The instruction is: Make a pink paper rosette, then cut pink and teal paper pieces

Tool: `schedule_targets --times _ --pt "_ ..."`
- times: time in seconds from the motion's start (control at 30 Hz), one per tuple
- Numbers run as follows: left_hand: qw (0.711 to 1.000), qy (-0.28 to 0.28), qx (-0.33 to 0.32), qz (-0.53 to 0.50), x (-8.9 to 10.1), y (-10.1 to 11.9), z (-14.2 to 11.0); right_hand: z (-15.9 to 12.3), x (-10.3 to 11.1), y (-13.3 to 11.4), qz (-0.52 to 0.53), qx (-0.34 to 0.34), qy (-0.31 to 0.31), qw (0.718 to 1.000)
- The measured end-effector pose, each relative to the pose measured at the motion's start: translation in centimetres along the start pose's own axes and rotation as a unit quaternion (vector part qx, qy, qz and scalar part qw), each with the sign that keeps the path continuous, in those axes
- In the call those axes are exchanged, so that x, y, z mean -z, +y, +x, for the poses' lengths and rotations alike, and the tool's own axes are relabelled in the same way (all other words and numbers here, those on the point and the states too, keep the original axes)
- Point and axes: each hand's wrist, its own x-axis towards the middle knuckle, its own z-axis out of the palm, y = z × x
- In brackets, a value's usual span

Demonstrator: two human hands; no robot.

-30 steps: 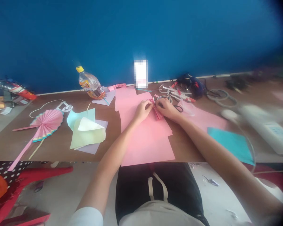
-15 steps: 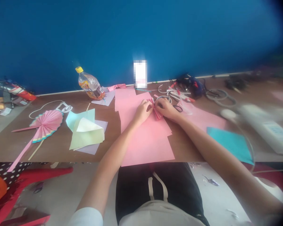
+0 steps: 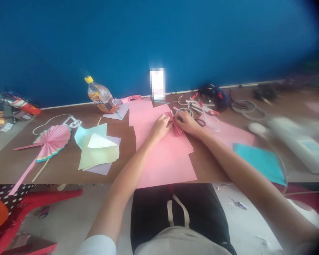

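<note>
Flat pink paper sheets [image 3: 164, 170] overlap on the brown tabletop [image 3: 208, 163]. Over their far part, the left hand [image 3: 161, 125] and right hand [image 3: 186, 122] pinch a deep-pink pleated paper piece [image 3: 178, 130] near its middle, narrow folds flaring at both ends.

A head-worn camera looks forward and down, close over the table [image 3: 61, 171].

The left hand [image 3: 162, 125] and right hand [image 3: 186, 122] pinch a piece of pleated pink paper [image 3: 178, 131] between them, over overlapping pink sheets [image 3: 164, 171] on the brown counter [image 3: 206, 168]. Leftward lie pale green paper [image 3: 99, 156] and a spread pink fan [image 3: 57, 136] edged in blue and yellow. A yellow-capped bottle [image 3: 102, 101] stands near the blue wall [image 3: 149, 35]; a turquoise sheet [image 3: 257, 161] lies at the right.
</note>
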Motion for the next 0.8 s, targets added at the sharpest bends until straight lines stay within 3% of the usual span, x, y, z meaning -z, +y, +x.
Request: schedule_targets --times 0.37,0.8 --pt "1.000 -0.019 -0.002 0.017 -0.2 0.4 0.2 0.1 -0.4 0.1 -0.027 -0.001 -0.006 1.000" --pt "0.999 -0.024 0.018 0.023 -0.4 0.8 0.0 0.0 -1.5 0.8 -0.041 -0.051 0.052 0.997"
